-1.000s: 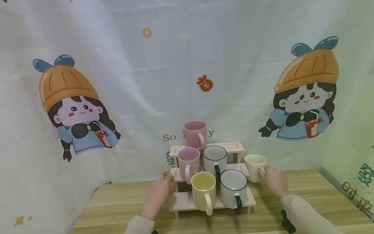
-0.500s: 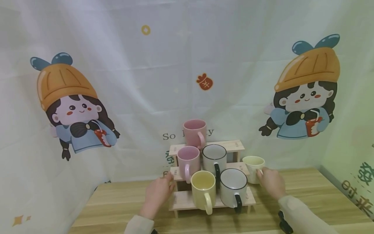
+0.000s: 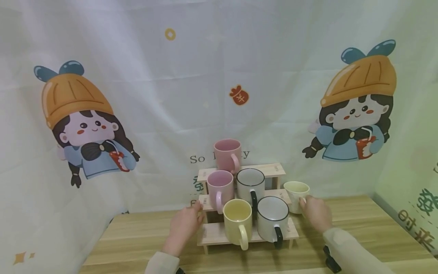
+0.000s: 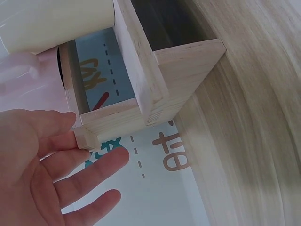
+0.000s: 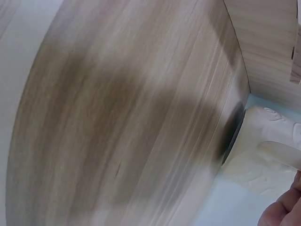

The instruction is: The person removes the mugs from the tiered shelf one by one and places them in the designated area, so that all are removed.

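A three-tier wooden display rack [image 3: 273,170] stands on the table. At the left end of its middle tier, my left hand [image 3: 186,224] pinches the board's corner between thumb [image 4: 56,120] and index finger, the other fingers loosely extended. Beside the rack's right side is a pale cream mug [image 3: 296,192] with a raised pattern [image 5: 261,127]. My right hand [image 3: 317,213] grips that mug's handle [image 5: 280,153]; in the right wrist view only some fingertips show at the edge. The mug's base is close over the tabletop, near the back wall.
On the rack are a rose mug [image 3: 224,156] on top, a lilac mug [image 3: 215,190] and a black-rimmed white mug [image 3: 244,188] in the middle, a yellow mug [image 3: 234,228] and another black-rimmed white mug [image 3: 268,224] below. A printed cloth [image 3: 191,95] hangs behind the wooden table [image 3: 137,236].
My right hand and the cream mug have shifted slightly left, closer to the rack. My left hand keeps its hold on the rack's middle tier, and the other mugs stay put.
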A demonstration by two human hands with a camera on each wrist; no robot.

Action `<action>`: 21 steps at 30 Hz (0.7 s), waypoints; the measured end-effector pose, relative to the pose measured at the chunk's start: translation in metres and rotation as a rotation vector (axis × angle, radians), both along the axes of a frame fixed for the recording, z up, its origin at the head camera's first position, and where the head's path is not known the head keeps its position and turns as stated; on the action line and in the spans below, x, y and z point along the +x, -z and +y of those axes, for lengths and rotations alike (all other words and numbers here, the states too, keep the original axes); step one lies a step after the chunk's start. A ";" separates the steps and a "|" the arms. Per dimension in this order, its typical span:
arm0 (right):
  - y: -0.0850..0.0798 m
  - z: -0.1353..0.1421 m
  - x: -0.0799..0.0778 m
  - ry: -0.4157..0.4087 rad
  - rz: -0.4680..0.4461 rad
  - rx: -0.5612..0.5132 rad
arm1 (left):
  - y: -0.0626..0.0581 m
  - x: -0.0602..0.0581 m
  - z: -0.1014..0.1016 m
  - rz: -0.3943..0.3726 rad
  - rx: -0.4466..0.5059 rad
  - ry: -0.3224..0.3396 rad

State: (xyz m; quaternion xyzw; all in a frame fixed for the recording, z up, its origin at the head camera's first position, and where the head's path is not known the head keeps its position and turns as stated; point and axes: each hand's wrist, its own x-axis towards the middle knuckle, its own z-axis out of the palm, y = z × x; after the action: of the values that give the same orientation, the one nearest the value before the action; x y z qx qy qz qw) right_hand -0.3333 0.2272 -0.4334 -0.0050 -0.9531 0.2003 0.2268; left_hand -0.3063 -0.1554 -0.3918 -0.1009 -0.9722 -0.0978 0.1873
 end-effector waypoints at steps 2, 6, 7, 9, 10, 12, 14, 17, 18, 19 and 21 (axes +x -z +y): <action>0.000 -0.001 0.000 0.005 -0.018 -0.003 | 0.000 0.000 0.000 -0.002 -0.003 0.000; 0.001 -0.003 -0.001 0.007 -0.032 -0.003 | -0.001 0.000 0.000 -0.008 0.005 -0.002; 0.001 -0.004 -0.001 0.005 -0.032 -0.003 | -0.001 -0.001 0.000 -0.008 0.006 -0.002; 0.002 -0.005 -0.002 -0.002 -0.032 -0.002 | -0.001 -0.001 0.000 -0.006 0.006 0.000; 0.002 -0.005 -0.002 -0.006 -0.031 -0.003 | -0.002 -0.001 0.000 -0.003 0.003 0.001; 0.003 -0.007 -0.002 -0.010 -0.047 -0.010 | -0.002 0.000 0.000 -0.005 0.001 0.001; 0.003 -0.008 -0.002 -0.014 -0.071 -0.020 | -0.001 -0.001 0.000 -0.005 -0.003 0.000; 0.004 -0.010 -0.001 -0.021 -0.105 -0.045 | 0.000 -0.001 -0.001 -0.012 0.002 -0.001; 0.004 -0.011 0.000 -0.023 -0.110 -0.049 | 0.000 -0.001 -0.001 -0.012 0.003 -0.002; 0.005 -0.011 0.000 -0.030 -0.112 -0.051 | 0.001 -0.002 -0.001 -0.014 0.003 -0.002; 0.007 -0.012 0.001 -0.041 -0.108 -0.054 | 0.002 -0.002 -0.001 -0.023 0.008 -0.001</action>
State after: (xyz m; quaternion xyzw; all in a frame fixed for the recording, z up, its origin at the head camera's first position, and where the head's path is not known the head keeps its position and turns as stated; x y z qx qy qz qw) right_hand -0.3320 0.2148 -0.4399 -0.0022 -0.9581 0.2302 0.1706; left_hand -0.3079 -0.1569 -0.3937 -0.0987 -0.9739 -0.1025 0.1766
